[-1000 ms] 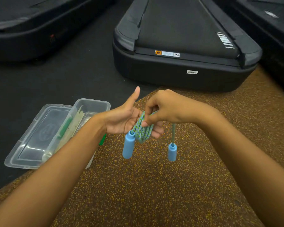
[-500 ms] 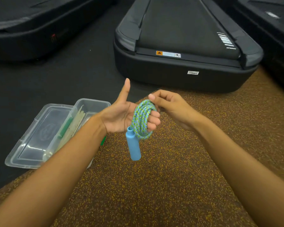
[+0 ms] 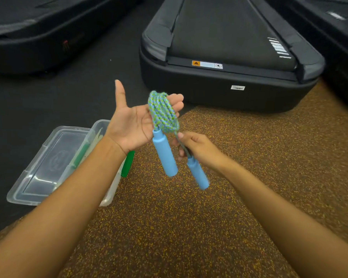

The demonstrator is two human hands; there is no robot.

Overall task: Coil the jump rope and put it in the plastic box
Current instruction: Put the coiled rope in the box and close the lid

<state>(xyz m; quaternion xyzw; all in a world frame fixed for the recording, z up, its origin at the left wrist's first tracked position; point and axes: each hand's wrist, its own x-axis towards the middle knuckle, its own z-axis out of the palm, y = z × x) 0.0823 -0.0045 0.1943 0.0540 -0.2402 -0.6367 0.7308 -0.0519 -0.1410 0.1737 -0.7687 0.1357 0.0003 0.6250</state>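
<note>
- Head view: the left hand [image 3: 136, 125] is held palm up with the thumb raised and the fingers spread wide; the green-and-blue jump rope [image 3: 163, 111] is wound in several loops around those fingers.
- One blue handle [image 3: 165, 155] hangs down from the coil, just below the left palm.
- The right hand [image 3: 197, 146] pinches the free strand of rope near the second blue handle [image 3: 198, 175], which slants downward and is blurred.
- The clear plastic box [image 3: 100, 127] sits on the floor, below the left forearm, at the edge where the speckled brown mat [image 3: 249, 157] meets the dark flooring; its lid [image 3: 48, 165] lies open beside it.
- A green object [image 3: 128, 163] shows at the box's near side.
- A black treadmill [image 3: 229, 57] stands beyond the hands.
</note>
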